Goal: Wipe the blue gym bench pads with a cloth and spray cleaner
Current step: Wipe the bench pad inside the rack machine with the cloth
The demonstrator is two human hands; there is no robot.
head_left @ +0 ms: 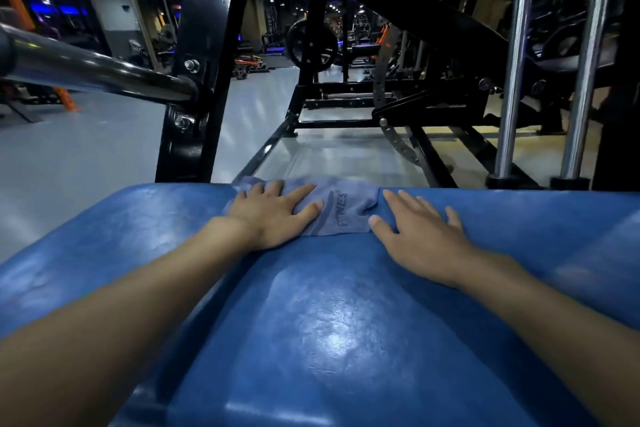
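A glossy blue bench pad (pixel 332 315) fills the lower half of the view, with light glare on its middle. A grey-blue cloth (pixel 341 210) with printed lettering lies flat at the pad's far edge. My left hand (pixel 275 215) presses flat on the cloth's left part, fingers spread and pointing right. My right hand (pixel 419 236) rests flat on the bare pad just right of the cloth, its thumb tip touching the cloth's edge. No spray bottle is in view.
A chrome barbell (pixel 90 69) crosses the upper left into a black rack upright (pixel 201 62). Two chrome guide rods (pixel 550 59) stand at the right. Black machine frames (pixel 398 104) and grey floor lie beyond the pad's far edge.
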